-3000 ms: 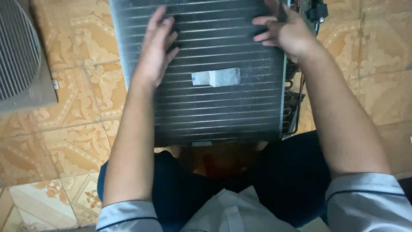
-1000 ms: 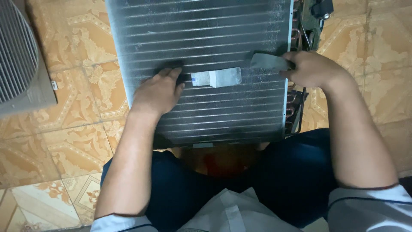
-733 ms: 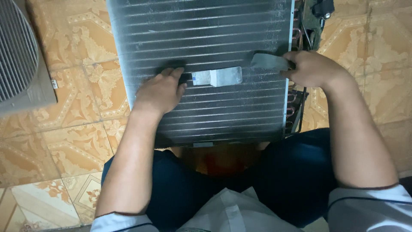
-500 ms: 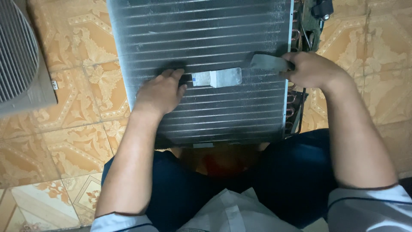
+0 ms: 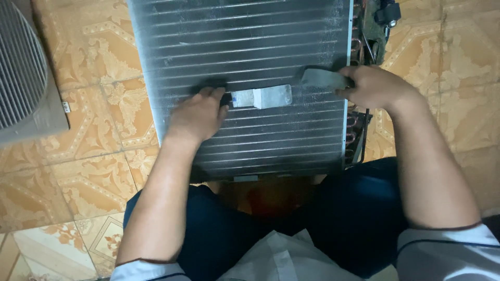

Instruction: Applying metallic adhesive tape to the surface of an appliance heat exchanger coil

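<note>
A finned metal coil panel (image 5: 245,41) lies across my lap, its fins running left to right. My left hand (image 5: 195,117) rests palm down on the fins, holding nothing, with its fingertips just left of a white sticker (image 5: 263,97) at the panel's middle. At the panel's right edge my right hand (image 5: 372,86) grips a flat grey tool (image 5: 323,78), whose blade lies on the fins and points left toward the sticker.
Copper tube bends and a small bracket (image 5: 359,47) stick out along the panel's right side. A grey fan grille housing (image 5: 23,73) stands on the patterned tile floor (image 5: 94,156) at the left. My dark trousers (image 5: 333,218) lie under the panel's near edge.
Three seconds ago both hands lay flat on the upper fins. Since then the left hand has slid down to the sticker and the right hand has taken the grey tool. Over the last second almost nothing moved.
</note>
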